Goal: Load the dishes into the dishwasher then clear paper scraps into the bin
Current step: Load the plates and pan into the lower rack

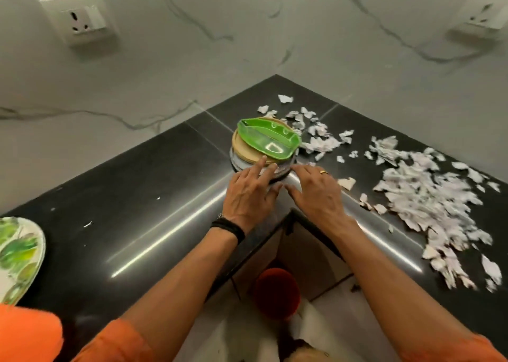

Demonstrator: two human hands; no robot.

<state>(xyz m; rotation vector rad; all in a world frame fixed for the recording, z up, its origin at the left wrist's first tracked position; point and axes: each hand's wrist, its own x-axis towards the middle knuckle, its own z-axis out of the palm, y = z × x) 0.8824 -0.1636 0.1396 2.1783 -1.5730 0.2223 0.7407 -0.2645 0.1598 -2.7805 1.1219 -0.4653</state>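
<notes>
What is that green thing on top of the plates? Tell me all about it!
The green dish is a shiny, see-through-looking plastic tray, oblong with a raised rim. It lies open side up atop the stack of round plates on the black counter. Fingertips of the left hand lie close; touching is unclear.

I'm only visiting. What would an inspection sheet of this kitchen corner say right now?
Surface: black counter, glossy, L-shaped.
Job's things: stack of plates with green dish on top; paper scraps strewn to its right; leaf-patterned plate at left edge.
Clutter: few white specks on the left.
Hands: left hand, straight fingers on the stack's near rim; right hand open, fingertips at its right side.
Cables: nothing seen.
Surroundings: marbled wall; left socket, right socket; orange-red round thing on floor.
</notes>
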